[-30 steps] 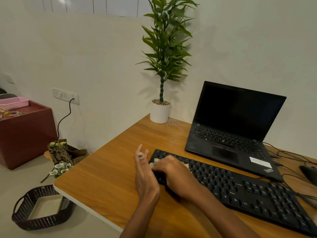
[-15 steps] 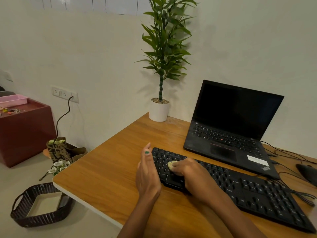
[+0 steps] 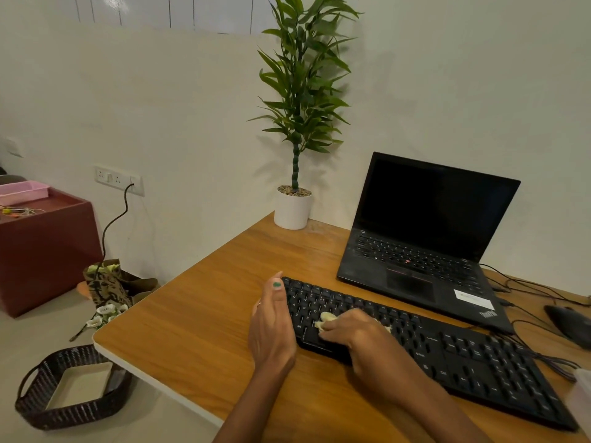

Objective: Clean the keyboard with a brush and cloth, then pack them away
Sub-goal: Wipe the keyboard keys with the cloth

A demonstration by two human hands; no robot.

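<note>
Near the desk's [image 3: 198, 314] front left corner, a soft, limp cloth [image 3: 324, 318] is bunched under the right hand's [image 3: 355, 338] curled grip on the rigid keyboard [image 3: 463, 362], whose end is steadied by the straight-fingered left hand [image 3: 271, 327]

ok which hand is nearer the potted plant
Left. The left hand stands on edge at the keyboard's left end, its fingertips pointing toward the potted plant at the desk's back corner. The right hand presses the cloth on the keys, nearer the person.

Black keyboard [image 3: 447, 356], pale yellow cloth [image 3: 324, 318]
</note>
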